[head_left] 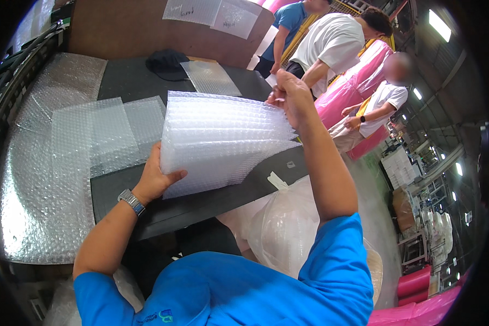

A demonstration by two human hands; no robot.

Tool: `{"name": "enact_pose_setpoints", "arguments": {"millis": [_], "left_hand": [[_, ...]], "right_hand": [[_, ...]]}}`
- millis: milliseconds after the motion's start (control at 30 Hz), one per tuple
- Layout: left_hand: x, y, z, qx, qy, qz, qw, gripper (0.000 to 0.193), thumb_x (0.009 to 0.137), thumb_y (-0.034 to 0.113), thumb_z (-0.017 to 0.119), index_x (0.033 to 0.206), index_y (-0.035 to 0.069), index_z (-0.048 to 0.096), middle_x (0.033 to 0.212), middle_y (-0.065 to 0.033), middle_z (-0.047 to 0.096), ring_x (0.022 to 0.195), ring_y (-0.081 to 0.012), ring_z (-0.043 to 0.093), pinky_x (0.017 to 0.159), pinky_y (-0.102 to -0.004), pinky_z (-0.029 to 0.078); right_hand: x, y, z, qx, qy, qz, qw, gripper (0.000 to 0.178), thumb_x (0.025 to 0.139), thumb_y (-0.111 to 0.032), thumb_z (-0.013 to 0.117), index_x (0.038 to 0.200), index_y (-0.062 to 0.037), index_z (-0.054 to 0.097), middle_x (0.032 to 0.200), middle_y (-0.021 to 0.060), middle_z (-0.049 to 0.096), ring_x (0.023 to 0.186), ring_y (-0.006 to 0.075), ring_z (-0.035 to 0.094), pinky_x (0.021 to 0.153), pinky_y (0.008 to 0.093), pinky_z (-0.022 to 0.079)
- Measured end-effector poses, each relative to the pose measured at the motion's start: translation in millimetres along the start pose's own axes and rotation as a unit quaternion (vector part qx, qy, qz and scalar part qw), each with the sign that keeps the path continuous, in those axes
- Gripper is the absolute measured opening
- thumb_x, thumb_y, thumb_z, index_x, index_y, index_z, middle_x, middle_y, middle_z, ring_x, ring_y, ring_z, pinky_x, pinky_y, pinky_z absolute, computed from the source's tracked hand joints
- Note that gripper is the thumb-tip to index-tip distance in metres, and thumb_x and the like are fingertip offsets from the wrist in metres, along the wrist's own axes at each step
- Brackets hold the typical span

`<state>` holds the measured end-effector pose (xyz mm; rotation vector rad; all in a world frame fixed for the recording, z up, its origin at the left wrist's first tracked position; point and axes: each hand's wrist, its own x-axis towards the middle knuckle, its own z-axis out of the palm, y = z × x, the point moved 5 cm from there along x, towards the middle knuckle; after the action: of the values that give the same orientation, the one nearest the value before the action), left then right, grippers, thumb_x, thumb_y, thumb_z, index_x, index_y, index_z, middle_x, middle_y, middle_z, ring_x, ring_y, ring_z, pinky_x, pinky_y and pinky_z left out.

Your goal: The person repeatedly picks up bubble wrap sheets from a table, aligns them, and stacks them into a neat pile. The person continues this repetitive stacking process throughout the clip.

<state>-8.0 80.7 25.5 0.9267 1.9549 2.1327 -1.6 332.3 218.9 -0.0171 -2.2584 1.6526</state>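
A thick stack of clear bubble wrap sheets or pouches (217, 141) is held up over the dark table, its layers fanned apart toward the right. My left hand (156, 179) grips the stack's lower left edge, thumb in front and fingers behind. At the upper right corner, my right hand (294, 100) is closed with its fingertips pinching the edge of the layers; how many it holds is hidden. Left of the stack, flat bubble wrap pieces (106, 127) lie overlapping on the table. A large bubble wrap sheet (46, 179) covers the table's left side.
On the dark table (127, 73) lie a black cap (165, 64) and another bubble wrap piece (212, 77). A brown board (119, 30) stands behind. Below the table's right edge sits a translucent plastic bag (282, 233). Several people stand at the far right beside pink wrapped rolls (353, 76).
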Motion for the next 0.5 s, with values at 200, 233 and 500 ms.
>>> {"name": "enact_pose_setpoints", "arguments": {"millis": [200, 233, 500], "left_hand": [[-4.2, -4.0, -1.1, 0.069, 0.040, 0.039, 0.996, 0.072, 0.064, 0.019, 0.073, 0.120, 0.002, 0.031, 0.112, -0.0153, 0.047, 0.103, -0.0230, 0.047, 0.087, -0.0344, 0.038], [-5.4, -6.3, -1.6, 0.100, 0.057, 0.060, 0.992, 0.071, 0.064, 0.020, 0.073, 0.119, 0.002, 0.033, 0.111, -0.0154, 0.047, 0.102, -0.0246, 0.047, 0.086, -0.0351, 0.038], [-13.9, 2.2, -5.5, 0.320, 0.141, 0.274, 0.896, 0.066, 0.057, 0.014, 0.072, 0.113, 0.004, 0.039, 0.105, -0.0142, 0.048, 0.097, -0.0315, 0.046, 0.085, -0.0382, 0.036]], "right_hand": [[-29.9, -31.0, -14.8, -0.134, 0.009, -0.184, 0.974, 0.018, 0.081, -0.019, 0.059, 0.075, -0.0029, 0.055, 0.064, -0.0026, 0.048, 0.060, 0.0044, 0.043, 0.058, 0.0191, 0.037], [-36.1, -30.3, -18.5, -0.164, 0.021, -0.184, 0.969, 0.018, 0.081, -0.019, 0.059, 0.075, -0.0027, 0.055, 0.064, -0.0026, 0.049, 0.060, 0.0040, 0.043, 0.057, 0.0188, 0.037], [-74.4, -7.9, -34.5, -0.202, 0.055, -0.147, 0.967, 0.015, 0.081, -0.016, 0.059, 0.078, -0.0019, 0.055, 0.066, -0.0034, 0.051, 0.062, 0.0024, 0.042, 0.056, 0.0176, 0.035]]}}
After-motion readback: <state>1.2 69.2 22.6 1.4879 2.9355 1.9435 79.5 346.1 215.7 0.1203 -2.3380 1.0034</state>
